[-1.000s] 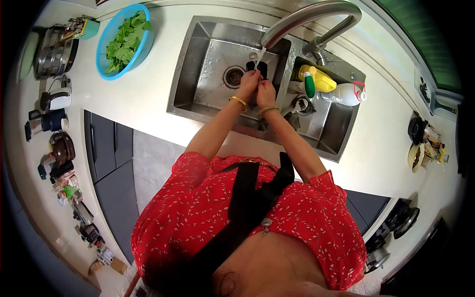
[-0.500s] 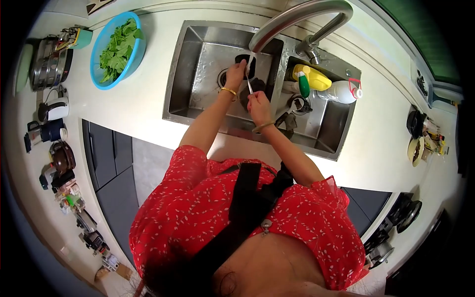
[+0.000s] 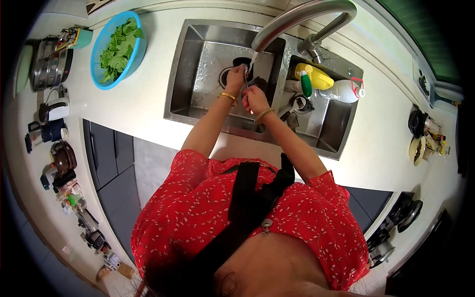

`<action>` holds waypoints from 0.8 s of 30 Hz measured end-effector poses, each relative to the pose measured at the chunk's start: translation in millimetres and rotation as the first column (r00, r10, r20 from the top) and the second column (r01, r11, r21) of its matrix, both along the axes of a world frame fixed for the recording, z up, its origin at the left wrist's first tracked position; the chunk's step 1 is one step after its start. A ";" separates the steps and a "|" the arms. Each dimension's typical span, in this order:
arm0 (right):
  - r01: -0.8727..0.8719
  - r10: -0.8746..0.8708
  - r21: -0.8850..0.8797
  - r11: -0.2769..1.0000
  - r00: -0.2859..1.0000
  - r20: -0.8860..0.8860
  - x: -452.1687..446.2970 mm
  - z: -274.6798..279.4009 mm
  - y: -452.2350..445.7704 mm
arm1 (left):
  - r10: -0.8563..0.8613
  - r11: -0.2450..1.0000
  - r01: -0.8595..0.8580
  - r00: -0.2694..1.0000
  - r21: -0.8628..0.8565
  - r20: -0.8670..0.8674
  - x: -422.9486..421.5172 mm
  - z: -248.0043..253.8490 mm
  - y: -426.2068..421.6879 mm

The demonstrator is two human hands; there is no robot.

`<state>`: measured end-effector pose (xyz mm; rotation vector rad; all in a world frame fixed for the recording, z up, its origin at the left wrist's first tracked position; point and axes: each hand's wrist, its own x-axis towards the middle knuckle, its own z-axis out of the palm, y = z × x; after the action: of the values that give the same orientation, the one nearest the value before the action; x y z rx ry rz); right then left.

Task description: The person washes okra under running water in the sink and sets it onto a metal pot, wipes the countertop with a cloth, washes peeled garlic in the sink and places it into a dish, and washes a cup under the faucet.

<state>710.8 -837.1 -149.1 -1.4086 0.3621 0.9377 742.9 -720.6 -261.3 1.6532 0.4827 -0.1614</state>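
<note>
My left hand [image 3: 235, 79] is closed over the left basin of the steel sink [image 3: 190, 115], around a dark, rounded object [image 3: 241, 61] whose kind I cannot make out. Just right of it, my right hand [image 3: 256, 101] grips a thin metal utensil [image 3: 246, 83]; its far end is hidden by the left hand. A thin stream of water [image 3: 254, 58] falls from the curved faucet [image 3: 289, 24] beside the left hand. The round drain [image 3: 224, 77] shows partly behind the left hand.
The right basin holds a yellow bottle [image 3: 316, 75] with a green-topped bottle [image 3: 306, 85], a clear jug with a red handle [image 3: 344, 91] and dark items. Leafy greens [image 3: 121, 47] fill a blue basin [image 3: 94, 69] on the left counter.
My right hand has shifted slightly up and left, closer to my left hand. The utensil shows less of its length, and the dark object sits a little lower.
</note>
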 end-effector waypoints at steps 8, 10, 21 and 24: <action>-0.008 0.007 -0.017 1.000 1.000 -0.010 20.4 -24.0 -2.5 | 0.088 0.904 -0.165 0.974 -0.394 -0.207 -7.5 53.0 -7.8; -0.009 0.010 -0.034 0.999 1.000 0.029 20.7 -23.7 0.5 | 0.123 0.880 -0.219 0.962 -0.422 -0.243 -6.4 64.8 -9.5; -0.031 0.018 0.040 0.999 0.956 0.292 -2.9 -17.7 4.0 | 0.176 0.984 -0.175 0.983 0.015 -0.061 5.2 29.4 -13.4; -0.049 0.036 0.067 0.997 0.982 0.188 -0.2 -22.4 1.7 | -0.009 1.000 0.010 0.997 -0.015 0.077 -0.3 -0.1 -7.5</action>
<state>710.7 -835.4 -171.5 -1.4296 0.1569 0.8368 742.6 -728.1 -261.4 1.6404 0.4144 -0.1085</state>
